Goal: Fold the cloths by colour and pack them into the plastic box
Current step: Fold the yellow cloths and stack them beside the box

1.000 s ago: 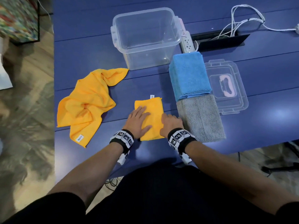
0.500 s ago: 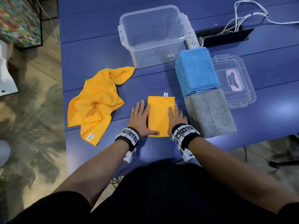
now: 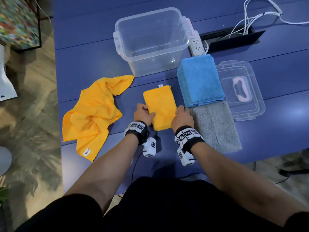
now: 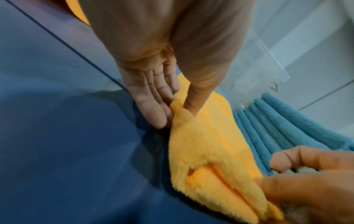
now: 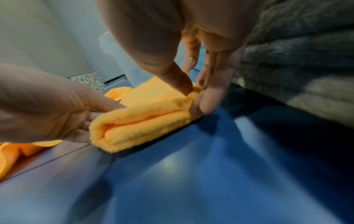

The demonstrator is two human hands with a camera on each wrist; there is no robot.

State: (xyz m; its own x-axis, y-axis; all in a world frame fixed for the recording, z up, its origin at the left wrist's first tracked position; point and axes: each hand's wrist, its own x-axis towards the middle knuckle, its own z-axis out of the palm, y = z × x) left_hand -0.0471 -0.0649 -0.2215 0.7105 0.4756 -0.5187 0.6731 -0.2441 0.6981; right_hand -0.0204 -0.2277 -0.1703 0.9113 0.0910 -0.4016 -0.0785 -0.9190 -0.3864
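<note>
A folded yellow cloth [image 3: 159,107] lies on the blue table between my hands. My left hand [image 3: 143,113] pinches its left edge, thumb on top and fingers [image 4: 151,104] under the side. My right hand [image 3: 181,117] pinches the right edge the same way, thumb pressing the fold [image 5: 145,119] against the fingers. An unfolded yellow cloth [image 3: 93,113] lies crumpled to the left. A folded blue stack [image 3: 199,79] and a folded grey cloth [image 3: 215,126] lie to the right. The clear plastic box [image 3: 152,42] stands empty behind.
The box's clear lid [image 3: 242,91] lies right of the blue stack. A white power strip [image 3: 197,45] and a cable well with white cords [image 3: 234,37] sit behind at the right. The table's near edge runs just below my wrists.
Both hands went from lying flat on the folded yellow cloth to pinching its left and right edges. The near end of the cloth looks slightly raised.
</note>
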